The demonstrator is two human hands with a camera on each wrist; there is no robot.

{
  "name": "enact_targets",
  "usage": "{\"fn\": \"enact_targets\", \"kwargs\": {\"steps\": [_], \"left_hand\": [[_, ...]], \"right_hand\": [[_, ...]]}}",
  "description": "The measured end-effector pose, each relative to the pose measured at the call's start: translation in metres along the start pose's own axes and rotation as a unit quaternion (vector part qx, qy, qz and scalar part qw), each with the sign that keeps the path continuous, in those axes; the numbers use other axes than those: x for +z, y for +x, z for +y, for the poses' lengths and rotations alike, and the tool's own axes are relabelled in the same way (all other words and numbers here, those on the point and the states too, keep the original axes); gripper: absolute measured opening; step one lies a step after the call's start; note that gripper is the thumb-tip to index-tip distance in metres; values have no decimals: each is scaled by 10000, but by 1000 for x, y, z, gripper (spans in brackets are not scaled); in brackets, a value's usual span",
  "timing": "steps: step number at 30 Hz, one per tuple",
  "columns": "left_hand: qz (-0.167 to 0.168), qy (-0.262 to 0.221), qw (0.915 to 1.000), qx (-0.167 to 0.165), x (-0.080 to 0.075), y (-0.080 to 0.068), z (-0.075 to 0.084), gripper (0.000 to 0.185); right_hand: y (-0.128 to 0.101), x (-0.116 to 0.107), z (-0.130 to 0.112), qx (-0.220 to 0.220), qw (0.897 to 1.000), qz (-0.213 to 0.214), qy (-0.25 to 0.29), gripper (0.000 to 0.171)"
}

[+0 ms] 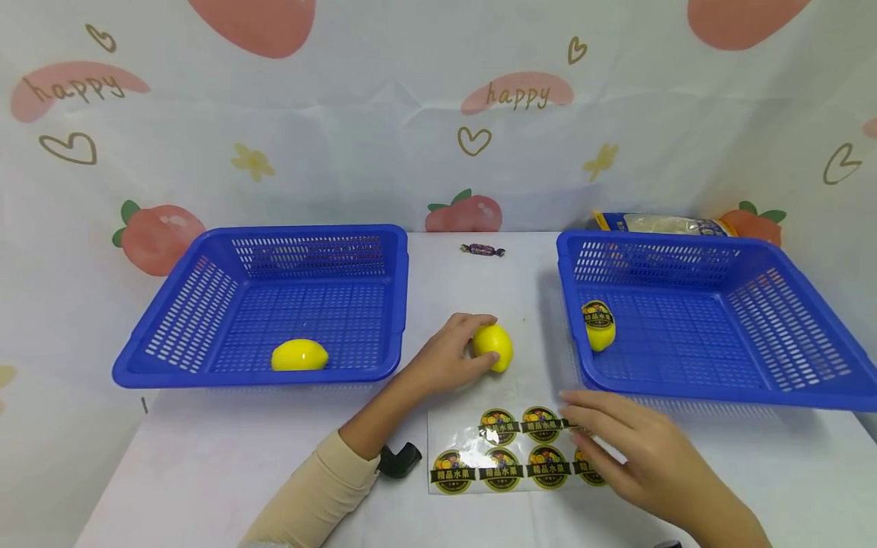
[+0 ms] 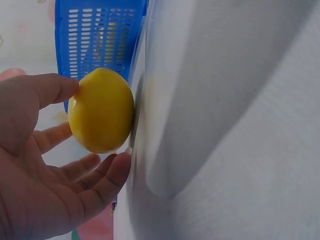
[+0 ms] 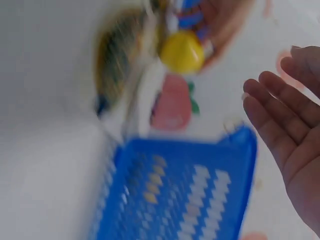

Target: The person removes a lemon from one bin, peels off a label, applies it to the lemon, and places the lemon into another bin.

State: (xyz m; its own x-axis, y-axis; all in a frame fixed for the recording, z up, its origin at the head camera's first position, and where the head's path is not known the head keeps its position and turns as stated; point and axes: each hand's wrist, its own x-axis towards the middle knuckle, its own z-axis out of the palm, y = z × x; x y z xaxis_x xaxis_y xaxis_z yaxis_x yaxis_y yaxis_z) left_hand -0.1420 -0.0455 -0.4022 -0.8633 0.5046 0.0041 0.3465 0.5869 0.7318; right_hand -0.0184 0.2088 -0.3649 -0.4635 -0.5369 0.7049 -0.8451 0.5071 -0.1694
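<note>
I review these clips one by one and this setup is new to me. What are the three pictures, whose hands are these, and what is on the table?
No machine here: a person works with bare hands, wearing three cameras. The large picture comes from the head, looking down at a white table. The other two come from the wrists, each looking at its own hand.

The left hand grips a yellow lemon resting on the table between two blue baskets. The left basket holds a plain lemon; the right basket holds a lemon with a sticker. The right hand, fingers straight, reaches over a sticker sheet; the right wrist view is blurred. Also there: a wrapped candy, a bag behind the right basket, and a small black thing.
</note>
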Motion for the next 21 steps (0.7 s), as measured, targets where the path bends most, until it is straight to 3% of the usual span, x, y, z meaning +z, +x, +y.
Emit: {"fn": "enact_targets", "kwargs": {"steps": [5, 12, 15, 18, 21], "left_hand": [[53, 88, 9999, 12, -1, -2, -1, 58], [-61, 0, 9999, 100, -1, -4, -4, 61], [-53, 86, 9999, 101, 0, -5, -4, 62], [100, 487, 9986, 185, 0, -11, 1, 62], [260, 1062, 9928, 493, -2, -25, 12, 55]], "right_hand": [[-10, 17, -2, 446, 9923, -1159, -29, 31], [-23, 28, 0, 1488, 9464, -2839, -388, 67], [-28, 31, 0, 1749, 9333, -3118, -344, 72], [-29, 32, -1, 1840, 9322, -3097, -362, 74], [-28, 33, 0, 1832, 9331, -3069, -393, 75]]}}
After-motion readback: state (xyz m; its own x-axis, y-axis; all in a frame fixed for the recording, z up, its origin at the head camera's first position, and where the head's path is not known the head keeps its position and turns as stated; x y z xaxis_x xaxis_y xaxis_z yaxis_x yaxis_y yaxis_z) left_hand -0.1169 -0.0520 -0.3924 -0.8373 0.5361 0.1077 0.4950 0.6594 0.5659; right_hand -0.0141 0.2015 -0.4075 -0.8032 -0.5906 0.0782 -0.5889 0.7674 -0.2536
